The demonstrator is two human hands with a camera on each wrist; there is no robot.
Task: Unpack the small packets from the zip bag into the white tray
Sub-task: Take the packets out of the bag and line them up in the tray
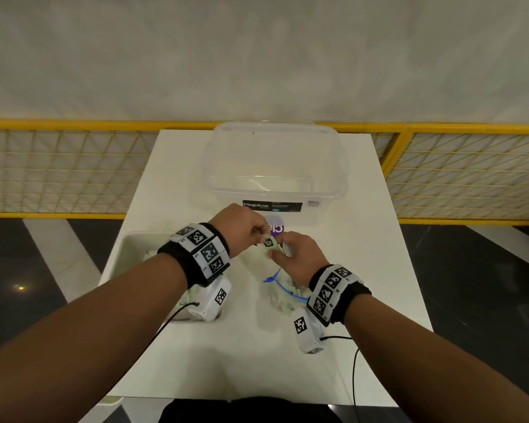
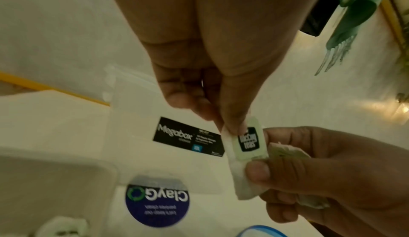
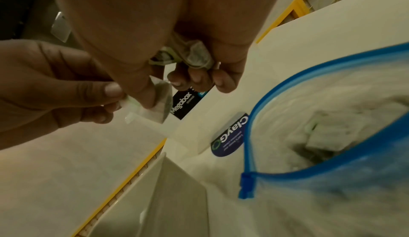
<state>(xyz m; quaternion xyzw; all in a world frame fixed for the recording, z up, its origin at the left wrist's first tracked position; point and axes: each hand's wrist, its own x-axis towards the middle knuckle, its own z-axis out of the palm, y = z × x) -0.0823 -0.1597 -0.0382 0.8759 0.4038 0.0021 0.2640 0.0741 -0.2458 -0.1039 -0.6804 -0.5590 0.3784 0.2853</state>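
Note:
Both hands meet above the table over one small packet, a white sachet with a pale green tag. My left hand pinches its top edge between thumb and finger. My right hand pinches its lower end with the thumb and keeps more packets curled in its palm. The zip bag, clear with a blue zip, lies open on the table below my right wrist, with packets still inside. The white tray sits at the left under my left wrist.
A clear lidless storage box stands at the back of the white table, with a round blue sticker in front of it. A yellow mesh fence runs behind. Sensor cables trail off the front edge.

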